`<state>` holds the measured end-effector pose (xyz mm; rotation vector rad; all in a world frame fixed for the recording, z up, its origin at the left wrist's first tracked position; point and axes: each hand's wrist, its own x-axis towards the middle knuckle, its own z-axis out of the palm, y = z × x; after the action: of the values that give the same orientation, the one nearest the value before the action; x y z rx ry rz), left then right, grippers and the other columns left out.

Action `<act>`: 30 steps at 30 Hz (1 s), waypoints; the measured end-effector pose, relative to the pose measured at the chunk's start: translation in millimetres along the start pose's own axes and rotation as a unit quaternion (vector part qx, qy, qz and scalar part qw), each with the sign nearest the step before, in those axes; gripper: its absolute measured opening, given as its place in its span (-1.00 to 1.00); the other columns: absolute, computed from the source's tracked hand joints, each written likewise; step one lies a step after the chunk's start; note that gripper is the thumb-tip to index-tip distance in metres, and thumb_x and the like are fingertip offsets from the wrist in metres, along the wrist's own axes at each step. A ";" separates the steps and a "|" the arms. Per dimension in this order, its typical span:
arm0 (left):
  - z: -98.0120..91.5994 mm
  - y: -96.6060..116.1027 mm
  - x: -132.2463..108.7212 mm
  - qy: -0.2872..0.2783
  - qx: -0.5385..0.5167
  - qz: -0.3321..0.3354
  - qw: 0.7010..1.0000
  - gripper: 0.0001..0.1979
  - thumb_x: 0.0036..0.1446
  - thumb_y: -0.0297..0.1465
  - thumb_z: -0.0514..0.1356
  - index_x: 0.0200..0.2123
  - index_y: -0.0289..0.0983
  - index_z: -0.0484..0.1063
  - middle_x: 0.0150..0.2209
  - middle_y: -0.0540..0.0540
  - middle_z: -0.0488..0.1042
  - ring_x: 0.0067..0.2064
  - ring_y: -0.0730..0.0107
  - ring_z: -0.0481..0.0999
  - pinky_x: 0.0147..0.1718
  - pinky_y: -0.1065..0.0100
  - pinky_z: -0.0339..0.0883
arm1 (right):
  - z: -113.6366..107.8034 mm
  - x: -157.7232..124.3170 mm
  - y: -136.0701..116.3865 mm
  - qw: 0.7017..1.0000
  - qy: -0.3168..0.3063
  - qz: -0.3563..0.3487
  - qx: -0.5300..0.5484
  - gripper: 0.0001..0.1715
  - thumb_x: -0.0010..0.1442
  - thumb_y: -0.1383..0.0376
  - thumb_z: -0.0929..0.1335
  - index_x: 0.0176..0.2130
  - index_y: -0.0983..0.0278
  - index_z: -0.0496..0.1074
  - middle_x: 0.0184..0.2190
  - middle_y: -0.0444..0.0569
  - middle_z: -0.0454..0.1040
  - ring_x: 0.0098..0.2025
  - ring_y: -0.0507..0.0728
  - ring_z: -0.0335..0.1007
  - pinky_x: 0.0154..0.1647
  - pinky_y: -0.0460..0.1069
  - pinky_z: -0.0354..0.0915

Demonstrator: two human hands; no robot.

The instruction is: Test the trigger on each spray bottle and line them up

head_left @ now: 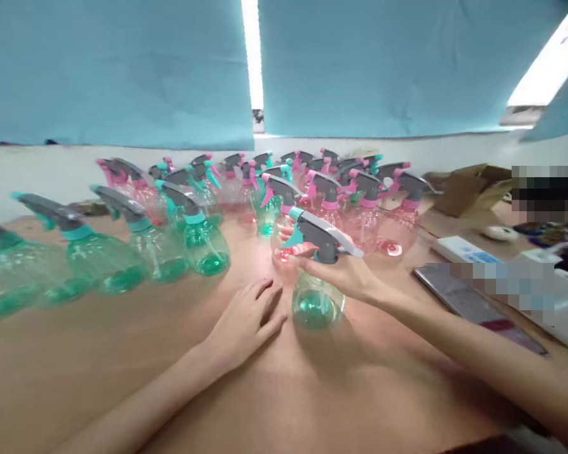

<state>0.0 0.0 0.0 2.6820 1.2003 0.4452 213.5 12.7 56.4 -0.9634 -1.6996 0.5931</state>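
2 blue curtains (407,69) hang behind the tabletop (99,372). A brown cardboard box (471,189) sits at the back right. Green spray bottles (105,258) line the left side, and pink spray bottles (400,227) stand beyond the middle. The held bottle (316,306), tinted green, is near the centre, roughly upright; whether its base touches wood is unclear. The right hand (343,277) grips its neck, while the left hand (241,321) lies palm down beside it, fingers loosely spread. Its turquoise trigger (293,238) faces left.
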 end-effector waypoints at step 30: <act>-24.9 -27.6 -46.0 0.044 0.009 0.010 0.999 -0.74 0.30 -0.32 0.06 0.01 -0.25 0.36 0.07 -0.18 0.41 0.10 0.10 0.38 0.05 0.13 0.27 | 15.2 -23.4 -12.3 0.975 -0.049 0.005 -0.218 -0.45 0.04 -0.04 0.43 -0.09 0.24 0.40 -0.18 0.04 0.42 -0.17 0.21 0.41 -0.15 0.13 0.38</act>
<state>-56.8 -15.4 6.7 2.7186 1.2068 0.5640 198.4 -12.5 48.2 -1.2664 -1.9595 0.2763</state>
